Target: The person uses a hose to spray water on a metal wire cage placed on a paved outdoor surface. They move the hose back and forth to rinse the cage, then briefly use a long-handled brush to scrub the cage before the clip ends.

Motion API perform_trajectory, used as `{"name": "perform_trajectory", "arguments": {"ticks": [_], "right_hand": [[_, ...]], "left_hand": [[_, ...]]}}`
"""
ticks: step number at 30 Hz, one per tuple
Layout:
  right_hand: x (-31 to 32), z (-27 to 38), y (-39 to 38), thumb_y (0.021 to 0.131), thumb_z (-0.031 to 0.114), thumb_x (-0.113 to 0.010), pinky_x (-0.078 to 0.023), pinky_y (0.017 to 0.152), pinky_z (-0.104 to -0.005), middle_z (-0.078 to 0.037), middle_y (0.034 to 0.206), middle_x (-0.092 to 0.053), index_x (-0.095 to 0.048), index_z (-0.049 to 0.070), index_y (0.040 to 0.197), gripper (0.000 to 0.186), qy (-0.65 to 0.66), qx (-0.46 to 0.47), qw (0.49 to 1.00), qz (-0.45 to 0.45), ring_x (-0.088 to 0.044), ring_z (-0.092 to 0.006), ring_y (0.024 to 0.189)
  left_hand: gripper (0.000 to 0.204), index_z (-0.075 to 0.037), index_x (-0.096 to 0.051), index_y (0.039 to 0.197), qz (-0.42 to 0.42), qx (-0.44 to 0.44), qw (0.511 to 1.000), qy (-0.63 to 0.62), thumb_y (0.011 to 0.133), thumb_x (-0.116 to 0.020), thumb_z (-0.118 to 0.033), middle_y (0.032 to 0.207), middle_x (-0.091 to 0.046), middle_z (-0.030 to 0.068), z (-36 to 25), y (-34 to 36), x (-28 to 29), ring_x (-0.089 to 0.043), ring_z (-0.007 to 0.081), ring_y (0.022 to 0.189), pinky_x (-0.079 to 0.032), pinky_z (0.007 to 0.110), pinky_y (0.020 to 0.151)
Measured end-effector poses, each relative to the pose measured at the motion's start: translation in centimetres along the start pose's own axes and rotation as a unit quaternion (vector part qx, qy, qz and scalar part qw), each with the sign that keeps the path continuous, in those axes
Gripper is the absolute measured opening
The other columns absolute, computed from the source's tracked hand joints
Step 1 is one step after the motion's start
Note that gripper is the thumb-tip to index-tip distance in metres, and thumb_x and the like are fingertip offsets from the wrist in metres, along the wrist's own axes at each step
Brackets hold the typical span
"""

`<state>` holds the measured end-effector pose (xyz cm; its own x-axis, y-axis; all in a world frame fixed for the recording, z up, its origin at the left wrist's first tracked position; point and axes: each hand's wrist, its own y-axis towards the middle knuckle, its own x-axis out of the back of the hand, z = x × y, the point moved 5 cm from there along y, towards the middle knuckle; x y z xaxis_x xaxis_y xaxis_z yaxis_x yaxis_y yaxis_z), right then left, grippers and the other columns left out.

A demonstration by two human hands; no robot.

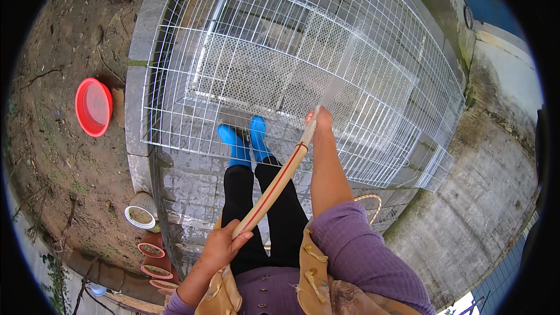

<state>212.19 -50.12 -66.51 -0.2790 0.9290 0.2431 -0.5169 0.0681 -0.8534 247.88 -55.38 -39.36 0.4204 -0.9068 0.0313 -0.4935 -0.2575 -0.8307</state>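
Observation:
A beige hose with a red stripe (273,191) runs slantwise up between my hands. My left hand (223,245) is wrapped around its lower part, close to my body. Farther out, my right hand (322,122) is closed on the pale, flattened end of the hose. From that end a translucent stream of water (348,52) goes up and to the right onto a large wire cage (373,154). Grey perforated panels (251,70) lie within the cage's wire mesh. Both my hands are on the near side of the cage.
My blue boots (237,144) stand on wet paving by the cage's near edge. Left of a stone curb (136,111), a red basin (80,109) sits on soil. A white pot (144,203) and several reddish-brown pots (153,239) line the lower left. A concrete wall (466,198) rises at right.

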Motion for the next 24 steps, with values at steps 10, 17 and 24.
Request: {"name": "perform_trajectory", "arguments": {"ticks": [10,17,24], "right_hand": [[0.4,-1.0,0.3,0.092,0.022,-0.042,-0.04,0.039,-0.0252,-0.008,0.067,-0.048,-0.043,0.002,0.089,0.02,0.063,-0.005,0.998,-0.008,-0.045,-0.0146,0.048],[0.0,-0.5,0.2,0.092,0.023,-0.041,-0.037,0.039,-0.025,-0.007,0.064,-0.045,-0.042,0.004,0.087,0.02,0.103,-0.022,0.994,0.007,-0.042,-0.0138,0.047],[0.1,0.6,0.6,0.094,0.026,-0.038,-0.037,0.039,-0.0253,-0.007,0.063,-0.045,-0.04,0.005,0.087,0.023,0.09,-0.002,0.996,0.027,-0.042,-0.0137,0.047]], "left_hand": [[0.035,-0.006,-0.054,0.085,-0.001,0.009,1.0,-0.004,0.086,-0.058,-0.041,0.063,-0.053,0.0204,0.3,-0.1,0.1,-0.055,0.0433,0.065,-0.041,0.045,0.053],[0.034,-0.005,-0.055,0.086,-0.002,0.002,1.0,0.003,0.086,-0.059,-0.039,0.061,-0.052,0.019,0.0,-0.1,-0.1,-0.054,0.0411,0.062,-0.042,0.043,0.053],[0.034,-0.002,-0.056,0.087,-0.01,-0.015,1.0,0.021,0.087,-0.058,-0.036,0.06,-0.051,0.0187,-0.6,0.0,-0.5,-0.052,0.0387,0.056,-0.042,0.039,0.053]]}}
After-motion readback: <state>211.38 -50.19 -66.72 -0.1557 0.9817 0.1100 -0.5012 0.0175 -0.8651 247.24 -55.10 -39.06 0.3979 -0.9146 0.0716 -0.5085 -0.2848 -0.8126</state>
